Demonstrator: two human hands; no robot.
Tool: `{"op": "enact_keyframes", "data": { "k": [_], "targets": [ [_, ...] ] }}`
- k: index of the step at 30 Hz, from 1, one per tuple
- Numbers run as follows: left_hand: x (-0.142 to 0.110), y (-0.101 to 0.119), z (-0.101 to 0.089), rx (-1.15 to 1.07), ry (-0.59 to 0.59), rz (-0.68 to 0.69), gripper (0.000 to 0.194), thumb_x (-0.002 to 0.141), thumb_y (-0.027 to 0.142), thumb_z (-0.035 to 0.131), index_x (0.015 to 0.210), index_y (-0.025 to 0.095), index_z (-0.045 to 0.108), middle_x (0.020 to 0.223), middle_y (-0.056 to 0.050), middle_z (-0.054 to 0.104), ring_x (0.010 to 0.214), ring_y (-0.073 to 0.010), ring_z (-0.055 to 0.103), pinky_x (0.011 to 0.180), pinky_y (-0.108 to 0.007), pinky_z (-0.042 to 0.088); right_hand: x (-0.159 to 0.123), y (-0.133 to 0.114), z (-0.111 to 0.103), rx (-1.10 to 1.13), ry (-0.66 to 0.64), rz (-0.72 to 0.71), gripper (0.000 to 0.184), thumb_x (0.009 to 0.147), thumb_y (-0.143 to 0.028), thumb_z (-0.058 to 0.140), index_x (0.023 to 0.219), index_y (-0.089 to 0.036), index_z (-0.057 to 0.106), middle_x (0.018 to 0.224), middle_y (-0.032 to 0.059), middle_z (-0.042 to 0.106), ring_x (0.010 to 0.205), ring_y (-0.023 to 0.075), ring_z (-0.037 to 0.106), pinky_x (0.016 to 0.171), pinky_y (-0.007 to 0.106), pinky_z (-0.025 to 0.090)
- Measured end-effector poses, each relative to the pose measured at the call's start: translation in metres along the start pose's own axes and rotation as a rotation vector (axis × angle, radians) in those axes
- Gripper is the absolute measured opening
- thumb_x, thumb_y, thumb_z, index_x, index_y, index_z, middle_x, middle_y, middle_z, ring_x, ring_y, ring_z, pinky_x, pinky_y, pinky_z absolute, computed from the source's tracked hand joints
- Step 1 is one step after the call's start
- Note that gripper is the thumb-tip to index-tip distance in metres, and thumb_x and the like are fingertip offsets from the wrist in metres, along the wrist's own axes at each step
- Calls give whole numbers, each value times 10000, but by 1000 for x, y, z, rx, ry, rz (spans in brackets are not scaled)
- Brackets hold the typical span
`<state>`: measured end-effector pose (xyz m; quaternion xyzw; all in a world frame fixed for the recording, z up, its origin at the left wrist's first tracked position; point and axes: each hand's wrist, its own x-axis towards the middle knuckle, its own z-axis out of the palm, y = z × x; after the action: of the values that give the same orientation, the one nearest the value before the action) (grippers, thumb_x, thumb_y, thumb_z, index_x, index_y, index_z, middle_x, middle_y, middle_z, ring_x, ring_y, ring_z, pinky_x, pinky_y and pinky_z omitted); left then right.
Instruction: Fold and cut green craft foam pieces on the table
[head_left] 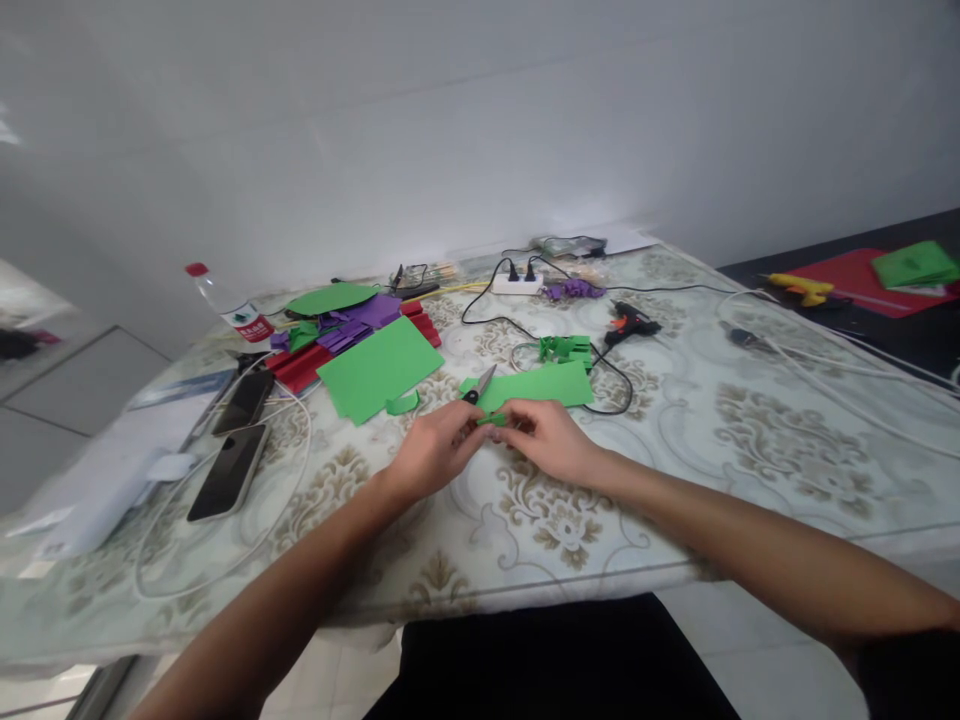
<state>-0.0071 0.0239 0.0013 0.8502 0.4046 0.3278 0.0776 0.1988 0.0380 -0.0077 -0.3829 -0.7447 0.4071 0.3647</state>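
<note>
My left hand (435, 446) and my right hand (553, 438) meet near the front middle of the table. Between their fingertips they pinch a small green paper piece (492, 418), mostly hidden by the fingers. Just beyond the left fingers, scissors (481, 384) lie on a green paper strip (547, 385), blades pointing away to the right. A curled green scrap (403, 403) rests left of the hands, by larger green sheets (382, 368). Fringed green paper (566, 350) lies behind the strip.
A black glue gun (630, 322) and a white power strip (517, 284) with dark cables lie farther back. At left are a phone (229, 473), a bottle (238, 308), purple paper (360, 325) and red paper (300, 368). A yellow glue gun (802, 289) is far right.
</note>
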Motion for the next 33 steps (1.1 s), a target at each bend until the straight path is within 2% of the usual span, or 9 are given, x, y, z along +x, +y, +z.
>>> {"op": "enact_keyframes", "data": {
  "k": [3,6,10,19,25,33],
  "targets": [
    [2,-1,1,-206,-31,-126,164,945,345,594,917,186,624,724,-1,657,629,-119,616,592,-222,481,1,-1,1,145,-22,51,271,845,-380,688,688,-188,578,679,12,673,669,168,641,585,262,487],
    [5,-2,1,-486,-75,-269,235,926,411,610,895,178,610,690,10,650,557,-106,606,517,-204,478,3,-4,0,334,-96,152,404,764,-499,761,647,-191,526,670,9,677,662,168,659,597,278,530],
    [8,-2,0,-679,-100,-363,324,882,485,650,853,165,608,672,8,643,523,-100,598,491,-205,487,6,-8,-3,523,-200,260,450,654,-530,844,664,-165,580,677,22,715,660,157,686,604,266,556],
    [11,1,-5,-649,-65,-336,407,941,547,541,822,160,583,582,22,605,505,-96,588,519,-211,486,8,-13,-7,637,-242,336,424,701,-533,823,747,-140,672,746,51,761,651,134,705,618,230,564],
    [10,0,-4,-662,-56,-326,388,945,532,542,817,166,571,594,23,605,503,-100,585,509,-214,478,7,-11,-6,653,-244,328,433,725,-554,799,811,-143,694,740,35,741,664,133,690,604,226,554],
    [7,-2,-1,-649,-91,-349,325,924,483,596,840,169,579,640,19,610,534,-104,583,512,-216,465,8,-9,-6,590,-226,324,451,709,-574,800,758,-144,672,694,32,725,616,123,662,615,244,552]
  ]
}}
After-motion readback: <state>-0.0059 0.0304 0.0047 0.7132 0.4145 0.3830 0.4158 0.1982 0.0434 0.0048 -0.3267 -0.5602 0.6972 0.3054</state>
